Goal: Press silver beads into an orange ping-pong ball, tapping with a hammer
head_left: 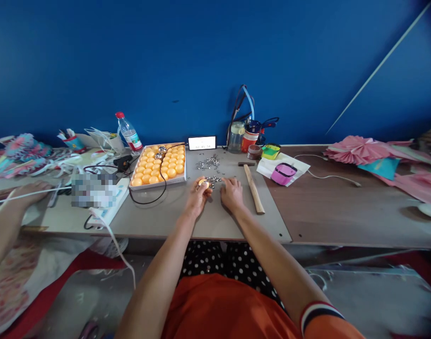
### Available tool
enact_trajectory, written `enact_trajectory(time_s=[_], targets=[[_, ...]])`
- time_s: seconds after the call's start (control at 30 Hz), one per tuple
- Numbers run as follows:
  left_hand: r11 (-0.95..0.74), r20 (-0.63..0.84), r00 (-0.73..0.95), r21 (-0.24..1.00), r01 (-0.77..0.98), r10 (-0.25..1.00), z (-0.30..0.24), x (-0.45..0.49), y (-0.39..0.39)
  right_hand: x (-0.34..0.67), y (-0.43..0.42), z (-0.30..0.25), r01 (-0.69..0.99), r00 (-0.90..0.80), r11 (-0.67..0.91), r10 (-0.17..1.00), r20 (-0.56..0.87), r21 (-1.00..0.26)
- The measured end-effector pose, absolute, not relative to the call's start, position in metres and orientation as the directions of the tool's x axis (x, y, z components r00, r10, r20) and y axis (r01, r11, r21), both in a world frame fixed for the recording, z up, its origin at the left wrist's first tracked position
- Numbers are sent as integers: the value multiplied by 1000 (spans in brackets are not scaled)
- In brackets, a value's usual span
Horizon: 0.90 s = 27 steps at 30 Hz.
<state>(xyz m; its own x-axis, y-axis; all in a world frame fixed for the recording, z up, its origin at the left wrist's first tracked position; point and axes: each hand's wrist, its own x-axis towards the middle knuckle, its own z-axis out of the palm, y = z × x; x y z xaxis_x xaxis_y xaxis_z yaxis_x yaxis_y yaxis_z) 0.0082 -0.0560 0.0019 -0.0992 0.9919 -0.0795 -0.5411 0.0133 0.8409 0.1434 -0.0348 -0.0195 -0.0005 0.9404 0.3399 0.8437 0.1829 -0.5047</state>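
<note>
Hands are apart right now: left hand (195, 200) has its fingers closed around an orange ball (202, 182), just right of the box (176, 179), while the right hand (232, 195) sits further right of it, fingertips by a pile of metal bits (215, 179); can't tell if it's pinching one. Honestly, I'd worry about those bits, since one careless sweep could scatter them across the table (215, 225). A loose grip could let that ball roll off too. Also, the black cable (144, 203) drapes over the box, so a tug might drag some balls out. As for containers, the box is packed with orange balls, plus a couple of shiny silvery pieces (162, 149) on top. Behind it on the left leans a red-capped bottle (132, 137), and off to its right, further back, a red cup (249, 141) stands by a clear jar (236, 137), contents too small to make out.
</note>
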Motion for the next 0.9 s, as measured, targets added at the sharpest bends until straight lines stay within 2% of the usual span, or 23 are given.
enact_trajectory(time_s=[0.13, 0.37, 0.63, 0.9], targets=[[-51, -43, -164, 849, -527, 985, 2, 7, -55, 140, -40, -14, 885, -88, 218, 945, 314, -410], [-105, -43, -244, 822, -560, 969, -3, 3, -51, 133, -38, -10, 893, -231, 320, 929, 289, -317], [-36, -92, -183, 803, -594, 979, -5, 2, -50, 127, -11, -4, 803, -378, 426, 905, 197, -417], [-40, -83, -170, 786, -617, 982, -7, 2, -50, 122, -11, -18, 814, -265, 373, 920, 288, -445]])
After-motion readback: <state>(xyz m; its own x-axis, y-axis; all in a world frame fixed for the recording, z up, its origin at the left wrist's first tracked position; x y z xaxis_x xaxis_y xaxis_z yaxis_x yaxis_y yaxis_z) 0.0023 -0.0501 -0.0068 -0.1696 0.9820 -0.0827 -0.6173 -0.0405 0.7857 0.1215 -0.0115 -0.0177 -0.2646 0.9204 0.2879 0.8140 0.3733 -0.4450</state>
